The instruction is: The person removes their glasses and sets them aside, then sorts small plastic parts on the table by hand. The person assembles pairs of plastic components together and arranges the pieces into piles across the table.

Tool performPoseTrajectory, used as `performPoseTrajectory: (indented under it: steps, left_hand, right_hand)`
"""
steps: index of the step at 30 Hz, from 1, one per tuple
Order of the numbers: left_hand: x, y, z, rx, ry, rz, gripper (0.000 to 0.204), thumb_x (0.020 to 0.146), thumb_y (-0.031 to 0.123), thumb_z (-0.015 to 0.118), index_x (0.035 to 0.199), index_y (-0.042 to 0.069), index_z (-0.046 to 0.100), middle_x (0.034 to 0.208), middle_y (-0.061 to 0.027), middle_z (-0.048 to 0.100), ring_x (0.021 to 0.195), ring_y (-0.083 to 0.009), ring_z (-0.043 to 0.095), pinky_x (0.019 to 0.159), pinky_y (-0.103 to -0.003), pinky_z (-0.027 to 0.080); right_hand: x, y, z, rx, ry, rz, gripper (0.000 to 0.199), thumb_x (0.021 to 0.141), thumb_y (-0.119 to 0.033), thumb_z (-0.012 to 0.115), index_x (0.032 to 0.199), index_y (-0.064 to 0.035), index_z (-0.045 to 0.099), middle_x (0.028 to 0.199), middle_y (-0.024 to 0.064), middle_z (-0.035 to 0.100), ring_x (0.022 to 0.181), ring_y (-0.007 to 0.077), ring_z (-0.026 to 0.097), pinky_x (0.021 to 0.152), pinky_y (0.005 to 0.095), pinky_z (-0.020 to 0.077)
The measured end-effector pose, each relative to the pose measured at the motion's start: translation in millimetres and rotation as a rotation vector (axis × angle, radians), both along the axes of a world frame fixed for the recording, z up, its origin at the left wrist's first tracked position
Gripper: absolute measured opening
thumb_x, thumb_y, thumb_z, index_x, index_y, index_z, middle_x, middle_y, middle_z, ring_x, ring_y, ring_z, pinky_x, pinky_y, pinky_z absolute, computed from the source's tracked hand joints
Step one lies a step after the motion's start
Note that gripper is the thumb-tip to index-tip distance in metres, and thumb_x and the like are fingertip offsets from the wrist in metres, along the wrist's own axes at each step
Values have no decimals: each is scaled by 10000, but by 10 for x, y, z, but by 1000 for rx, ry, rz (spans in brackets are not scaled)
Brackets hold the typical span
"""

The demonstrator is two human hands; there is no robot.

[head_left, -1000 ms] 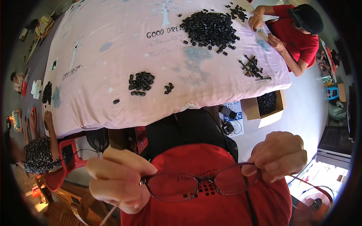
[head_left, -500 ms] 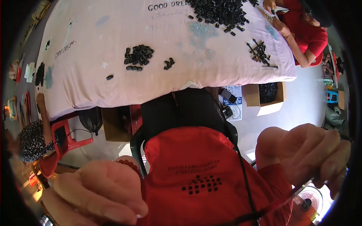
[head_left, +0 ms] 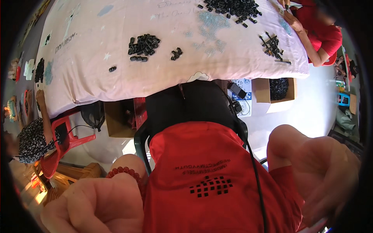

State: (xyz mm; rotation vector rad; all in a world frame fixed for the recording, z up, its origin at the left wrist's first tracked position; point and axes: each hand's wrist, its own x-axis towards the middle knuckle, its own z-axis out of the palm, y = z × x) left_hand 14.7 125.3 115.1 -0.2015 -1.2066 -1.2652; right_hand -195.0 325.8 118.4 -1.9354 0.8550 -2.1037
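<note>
My left hand (head_left: 97,204), with a red bead bracelet (head_left: 125,170) at its wrist, is raised close to the camera at the lower left. Its fingers curl inward, and their tips run out of the picture. At the lower right, my right hand (head_left: 328,174) is raised too, smeared by motion, its fingers bent. A thin pale strip (head_left: 319,225) shows just below it; what either hand grips cannot be made out. Both hands are well away from the table (head_left: 97,83), where small black plastic parts (head_left: 144,44) lie in a pile.
Beyond lie a large heap of black parts (head_left: 235,9), a small cluster (head_left: 176,53) and black rods (head_left: 272,46). Under the table stand an open cardboard box (head_left: 263,91) and another box (head_left: 118,120). People sit at the right and left, near a red chair (head_left: 79,141).
Both hands have shifted, and their fingertips have slid out below. The dark strap-like band that ran near my right hand is mostly out of view. The table appears slightly higher.
</note>
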Motion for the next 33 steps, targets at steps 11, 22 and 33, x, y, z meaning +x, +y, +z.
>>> performPoseTrajectory:
  steps: [11,22,33]
  left_hand:
    - [336,-321,83,-164,-128,-412,275,1003,76,592,1203,203,732,1198,0,670,1055,-134,651,887,-214,601]
    - [207,-423,-11,-140,60,-529,260,935,-4,674,1181,67,716,1156,-50,689,1025,-138,687,886,-193,611]
    - [221,-371,-117,113,299,-595,132,986,184,627,1098,122,654,1076,28,557,804,-76,493,578,-154,473]
  right_hand:
    - [54,-71,54,197,-117,111,147,824,33,788,931,-61,754,948,45,751,718,113,739,670,194,594]
    - [-25,-296,159,328,-156,305,165,836,79,750,982,3,731,973,107,737,722,185,746,654,231,653]
    - [-106,-550,77,295,-21,227,110,938,44,629,984,19,726,861,107,731,632,151,712,452,173,524]
